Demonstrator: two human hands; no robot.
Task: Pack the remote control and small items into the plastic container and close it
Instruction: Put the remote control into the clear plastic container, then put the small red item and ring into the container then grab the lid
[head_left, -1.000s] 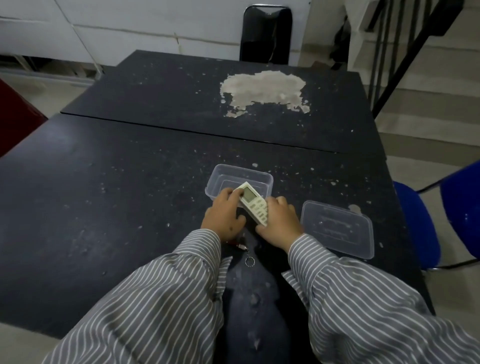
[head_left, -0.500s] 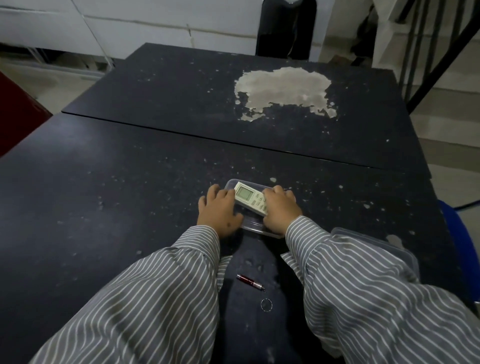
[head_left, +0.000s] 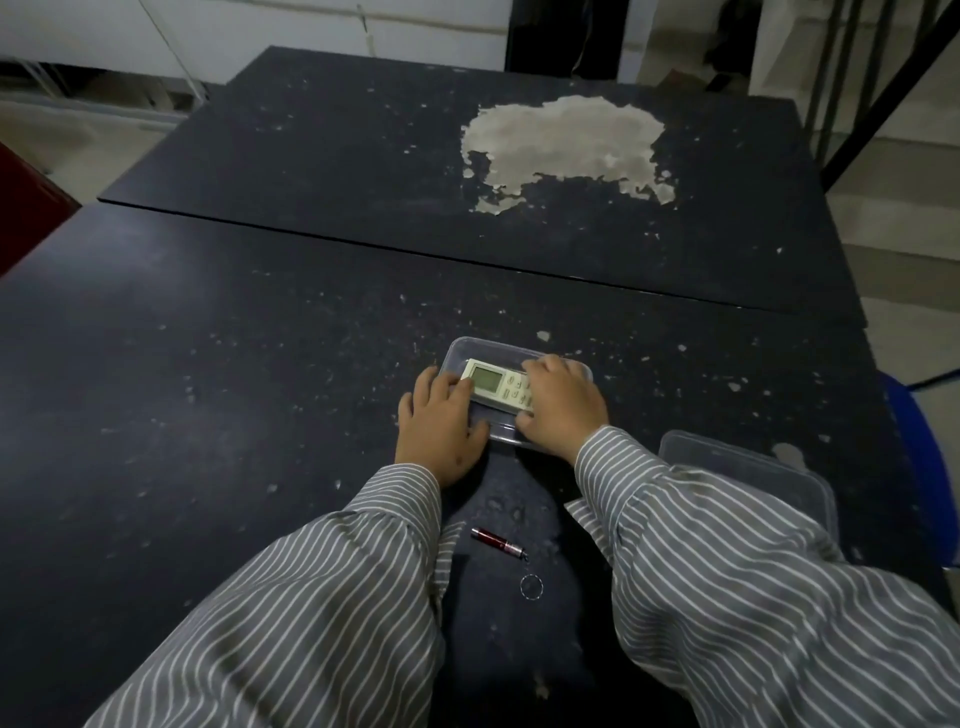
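Note:
A white remote control (head_left: 493, 383) with a small screen lies flat inside the clear plastic container (head_left: 483, 348) on the dark table. My right hand (head_left: 563, 408) grips the remote's right end. My left hand (head_left: 441, 421) rests at the container's left side, fingertips touching the remote's left end. The clear lid (head_left: 748, 467) lies to the right, partly under my right sleeve. A small red keychain torch (head_left: 496, 541) with a ring (head_left: 531, 587) lies near me between my forearms.
Two dark tables (head_left: 260, 338) stand pushed together, the far one with a large patch of worn-off paint (head_left: 561, 145). A blue chair (head_left: 919, 457) stands at the right edge. A black chair (head_left: 566, 31) is at the far side.
The remote has gone from tilted above the container's near edge to lying flat inside it. Both hands moved forward with it. The view shifted, showing the torch between my arms.

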